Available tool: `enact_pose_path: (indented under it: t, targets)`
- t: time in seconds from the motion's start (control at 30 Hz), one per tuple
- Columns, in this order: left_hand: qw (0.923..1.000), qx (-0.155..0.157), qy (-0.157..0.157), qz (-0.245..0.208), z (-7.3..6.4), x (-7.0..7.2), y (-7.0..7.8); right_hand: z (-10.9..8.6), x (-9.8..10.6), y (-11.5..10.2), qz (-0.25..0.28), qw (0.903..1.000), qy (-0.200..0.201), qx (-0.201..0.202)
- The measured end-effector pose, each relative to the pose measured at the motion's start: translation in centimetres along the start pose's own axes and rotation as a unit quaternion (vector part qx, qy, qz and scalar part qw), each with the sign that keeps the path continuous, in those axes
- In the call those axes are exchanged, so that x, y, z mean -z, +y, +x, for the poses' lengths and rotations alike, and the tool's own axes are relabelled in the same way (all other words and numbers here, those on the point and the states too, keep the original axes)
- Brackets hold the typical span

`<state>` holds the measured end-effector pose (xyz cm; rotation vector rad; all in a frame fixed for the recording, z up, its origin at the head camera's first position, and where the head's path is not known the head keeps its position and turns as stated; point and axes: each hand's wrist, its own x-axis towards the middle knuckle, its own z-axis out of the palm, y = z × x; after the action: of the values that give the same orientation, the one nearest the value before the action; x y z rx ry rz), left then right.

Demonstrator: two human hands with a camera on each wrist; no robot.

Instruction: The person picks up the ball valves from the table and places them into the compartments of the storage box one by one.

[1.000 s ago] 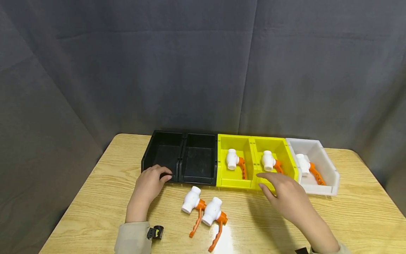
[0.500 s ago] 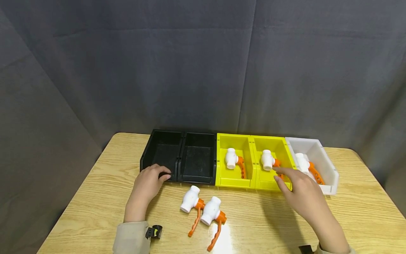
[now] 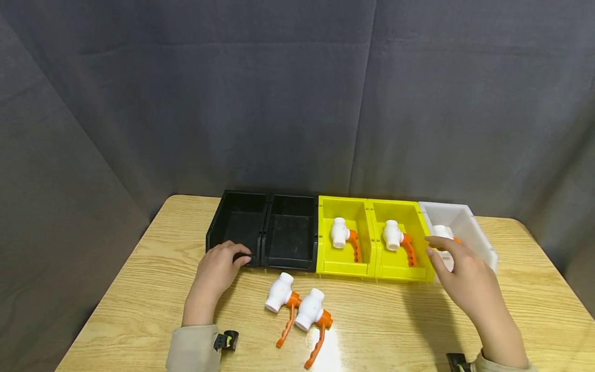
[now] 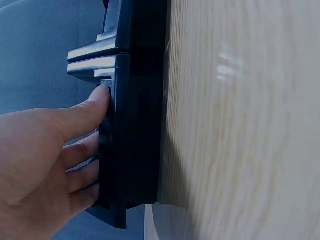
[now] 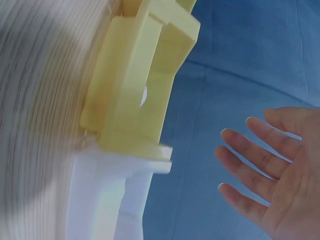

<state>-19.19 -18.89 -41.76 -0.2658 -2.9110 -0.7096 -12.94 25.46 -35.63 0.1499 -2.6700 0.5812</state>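
Note:
My left hand point(image 3: 217, 268) rests at the front of the leftmost black bin point(image 3: 241, 222). In the left wrist view its thumb presses the rim and the other fingers bend behind the front wall, gripping it. My right hand point(image 3: 471, 281) hovers over the front of the white bin point(image 3: 483, 248), holding nothing; its fingers point(image 5: 250, 172) are spread in the right wrist view. Beneath it a white ball valve point(image 3: 440, 231) with an orange handle is mostly hidden. Two more ball valves, the nearer-left one point(image 3: 280, 292) and its neighbour point(image 3: 310, 310), lie on the table.
A second black bin point(image 3: 291, 262) adjoins the first. Two yellow bins, the left point(image 3: 344, 268) and the right point(image 3: 404, 273), each contain a ball valve with an orange handle. A grey curtain point(image 3: 279, 103) hangs behind the wooden table point(image 3: 139, 299).
My right hand has moved right, from above the right yellow bin to the white bin, uncovering the valve handle in the yellow one. My left hand has stayed in place.

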Motion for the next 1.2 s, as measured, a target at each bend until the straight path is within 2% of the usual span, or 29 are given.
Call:
enact_pose_path:
  t: [0.3, 0.63, 0.9, 1.2]
  targets:
    - [1.0, 0.002, -0.004, 0.0, 0.0, 0.0, 0.0, -0.1, 0.7, 2.1, 0.003, 0.9988, -0.01, -0.048]
    - [1.0, -0.003, 0.0, 0.004, 0.0, 0.0, -0.2, 0.0, 0.7, 4.2, -0.004, 0.9979, -0.014, -0.063]
    - [1.0, -0.005, 0.003, 0.005, 0.1, -0.1, -0.2, -0.2, 0.6, 5.6, 0.006, 0.9959, -0.034, -0.084]
    - [1.0, -0.004, 0.001, 0.009, 0.1, -0.1, -0.1, -0.3, -0.5, 7.1, 0.025, 0.9948, -0.049, -0.086]
